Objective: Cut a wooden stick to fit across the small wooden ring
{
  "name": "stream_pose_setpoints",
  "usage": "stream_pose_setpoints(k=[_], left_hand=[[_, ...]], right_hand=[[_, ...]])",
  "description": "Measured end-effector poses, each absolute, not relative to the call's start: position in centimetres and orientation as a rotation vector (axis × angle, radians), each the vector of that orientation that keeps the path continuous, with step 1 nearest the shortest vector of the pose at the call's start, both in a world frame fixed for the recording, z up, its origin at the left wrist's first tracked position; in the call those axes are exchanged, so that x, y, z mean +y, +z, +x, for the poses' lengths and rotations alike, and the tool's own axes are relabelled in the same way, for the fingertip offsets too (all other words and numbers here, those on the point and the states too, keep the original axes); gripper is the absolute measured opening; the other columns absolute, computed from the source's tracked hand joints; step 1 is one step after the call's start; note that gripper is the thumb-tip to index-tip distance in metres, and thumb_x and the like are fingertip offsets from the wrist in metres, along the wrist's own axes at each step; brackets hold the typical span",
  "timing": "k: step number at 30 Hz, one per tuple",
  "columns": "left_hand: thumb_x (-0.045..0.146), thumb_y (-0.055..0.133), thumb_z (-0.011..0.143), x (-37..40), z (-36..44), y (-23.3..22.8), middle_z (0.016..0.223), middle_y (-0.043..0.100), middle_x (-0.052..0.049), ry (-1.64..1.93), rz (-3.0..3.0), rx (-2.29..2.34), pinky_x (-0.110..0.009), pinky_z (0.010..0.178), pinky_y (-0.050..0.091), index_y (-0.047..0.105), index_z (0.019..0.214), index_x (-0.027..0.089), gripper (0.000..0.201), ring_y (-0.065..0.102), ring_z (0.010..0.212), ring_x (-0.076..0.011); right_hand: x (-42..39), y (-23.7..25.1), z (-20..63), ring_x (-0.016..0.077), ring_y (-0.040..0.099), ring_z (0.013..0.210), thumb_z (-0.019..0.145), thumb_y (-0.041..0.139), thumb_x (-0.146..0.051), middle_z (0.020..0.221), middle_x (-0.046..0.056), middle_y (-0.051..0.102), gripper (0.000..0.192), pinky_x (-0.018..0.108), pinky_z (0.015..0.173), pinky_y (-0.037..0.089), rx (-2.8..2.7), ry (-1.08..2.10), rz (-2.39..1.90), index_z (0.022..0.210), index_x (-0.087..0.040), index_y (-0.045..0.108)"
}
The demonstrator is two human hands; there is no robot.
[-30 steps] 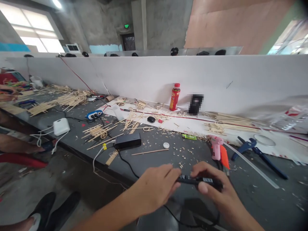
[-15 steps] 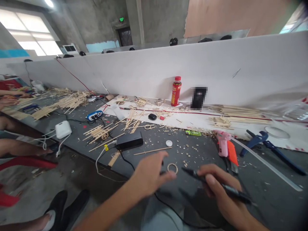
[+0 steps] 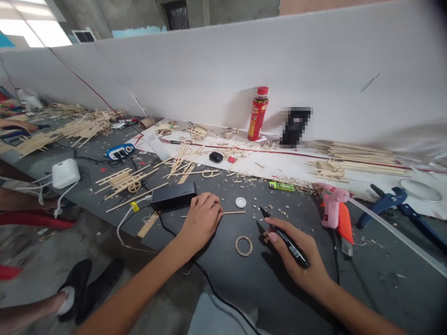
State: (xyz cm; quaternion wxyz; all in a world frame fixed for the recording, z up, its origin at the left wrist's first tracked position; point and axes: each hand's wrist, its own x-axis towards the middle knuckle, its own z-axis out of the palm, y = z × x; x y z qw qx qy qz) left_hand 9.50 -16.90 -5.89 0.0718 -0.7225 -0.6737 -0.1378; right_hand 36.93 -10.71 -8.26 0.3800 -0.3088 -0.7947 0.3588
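Note:
My right hand (image 3: 296,251) grips a black marker (image 3: 288,242), its dark tip pointing up and left over the table. Curled fingers of my left hand (image 3: 202,216) close over a thin wooden stick (image 3: 234,212) lying on the dark tabletop; the fingertips are partly hidden. Between the two hands, a small wooden ring (image 3: 243,245) lies flat, touched by neither. A white round cap (image 3: 240,202) sits just beyond the stick. Close behind my left hand is a black box (image 3: 174,195) with a cable.
A pink glue gun (image 3: 331,204), an orange-handled scraper (image 3: 345,225) and blue cutters (image 3: 384,202) lie right. A green lighter (image 3: 281,186) and red-capped bottle (image 3: 258,114) stand farther back. Stick assemblies (image 3: 127,184) lie left, and a black cable (image 3: 216,295) crosses the front edge.
My left hand has moved away from the ring, back and left onto the stick, and its fingers have curled. My right hand still holds the marker. The view has tilted down.

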Motion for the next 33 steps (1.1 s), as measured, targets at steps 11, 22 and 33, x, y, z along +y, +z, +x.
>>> stream_pose_setpoints(k=[11,22,33], left_hand=[[0.025,0.045,0.114,-24.3,10.6,-5.6,0.081,0.067,0.002,-0.511,-2.267,-1.930,-0.030,0.059,0.039,0.060,0.113,0.023,0.016,0.064,0.067,-0.0158],[0.008,0.061,0.104,-25.2,10.3,-7.4,0.108,0.073,-0.005,-0.688,-2.443,-1.871,-0.029,0.083,0.050,0.066,0.121,0.016,0.020,0.069,0.092,-0.0159],[0.012,0.059,0.105,-24.8,11.2,-7.0,0.100,0.077,0.000,-0.691,-2.405,-1.959,-0.026,0.073,0.049,0.072,0.117,0.019,0.019,0.071,0.083,-0.0121]], right_hand=[[-11.0,-7.6,37.0,0.0158,0.075,0.094,0.104,0.062,-0.021,0.108,0.003,0.078,0.027,0.026,0.086,0.057,-2.103,0.883,-0.735,0.131,-0.025,0.066],[-10.6,-7.3,36.6,0.0175,0.068,0.092,0.098,0.072,-0.021,0.111,0.003,0.077,0.039,0.031,0.084,0.055,-2.399,0.881,-0.616,0.134,-0.022,0.059],[-10.6,-7.2,36.6,0.0158,0.066,0.090,0.097,0.072,-0.010,0.112,-0.001,0.080,0.038,0.031,0.084,0.052,-2.468,0.919,-0.604,0.131,-0.024,0.063]])
